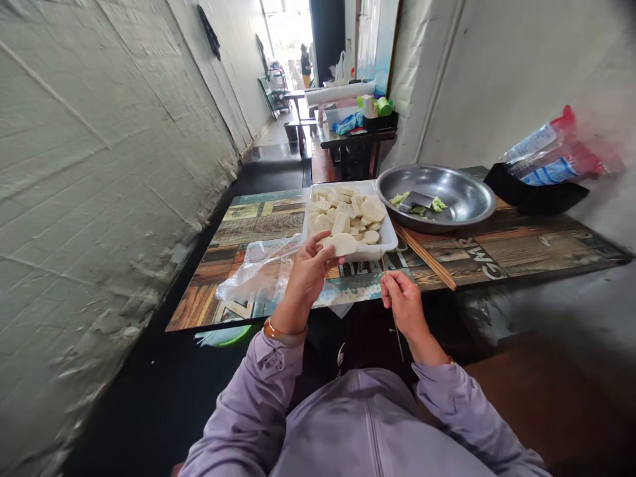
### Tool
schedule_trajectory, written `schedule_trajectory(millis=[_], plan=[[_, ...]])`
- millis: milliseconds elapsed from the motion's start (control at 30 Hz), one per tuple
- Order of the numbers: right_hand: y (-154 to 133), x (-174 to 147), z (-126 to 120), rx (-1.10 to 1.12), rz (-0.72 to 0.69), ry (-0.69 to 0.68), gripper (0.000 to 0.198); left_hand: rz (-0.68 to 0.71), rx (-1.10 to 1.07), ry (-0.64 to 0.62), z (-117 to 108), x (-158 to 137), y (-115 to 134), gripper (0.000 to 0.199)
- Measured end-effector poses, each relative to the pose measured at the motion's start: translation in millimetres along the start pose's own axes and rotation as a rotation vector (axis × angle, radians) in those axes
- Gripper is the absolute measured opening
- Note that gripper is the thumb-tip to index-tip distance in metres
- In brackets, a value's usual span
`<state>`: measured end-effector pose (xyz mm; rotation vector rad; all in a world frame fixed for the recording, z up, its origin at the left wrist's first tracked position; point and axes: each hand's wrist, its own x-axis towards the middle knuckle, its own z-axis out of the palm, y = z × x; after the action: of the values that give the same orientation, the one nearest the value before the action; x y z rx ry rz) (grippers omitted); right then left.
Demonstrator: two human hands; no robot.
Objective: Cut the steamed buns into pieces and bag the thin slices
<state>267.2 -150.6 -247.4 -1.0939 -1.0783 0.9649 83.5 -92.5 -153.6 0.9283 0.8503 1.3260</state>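
A pale, oval slice (342, 244), at the centre of the frame, is held in the left hand (312, 262), whose thumb and fingers are closed about its left end. Just right of and below it, the right hand (403, 299) is pinched shut on a thin stick (398, 339), which stands obliquely, its lower end pointing toward the bottom of the frame (whether its upper end touches the tray behind cannot be told).

Directly beyond the slice lies a white tray (370, 254) heaped with similar slices (348, 211). Right of the tray, near the middle right of the frame, sits a wide metal bowl (472, 199) containing green pieces (438, 204) and a flat grey object (417, 200). A bundle of sticks (430, 262) lies below the bowl, extending toward the lower right. Left of the left hand, a clear plastic bag (263, 270) is spread on the table (268, 228), whose surface bears a wood-plank pattern with lettering.

At the right of the frame, a black container (541, 194) holds red-and-clear packages (551, 149). In the upper centre stands a second table (358, 138) with assorted goods; beyond it, a person (305, 65) is visible near a bright doorway.
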Motion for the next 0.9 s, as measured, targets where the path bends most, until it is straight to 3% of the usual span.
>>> schedule_trajectory(millis=[233,533,667,900], plan=[[-29,-43,14,-0.058,0.062,-0.166,0.024,-0.154,-0.197,0.056,-15,-38,-21,0.033],[-34,-49,23,-0.153,0.053,-0.204,0.028,-0.151,-0.252,0.034,-23,-59,-26,0.026],[-36,-49,27,-0.162,0.046,-0.193,0.028,-0.096,-0.206,0.036,-21,-65,-28,0.030],[-38,-44,34,0.007,0.113,-0.133,0.030,0.074,0.011,-0.029,-16,-74,-33,0.037]])
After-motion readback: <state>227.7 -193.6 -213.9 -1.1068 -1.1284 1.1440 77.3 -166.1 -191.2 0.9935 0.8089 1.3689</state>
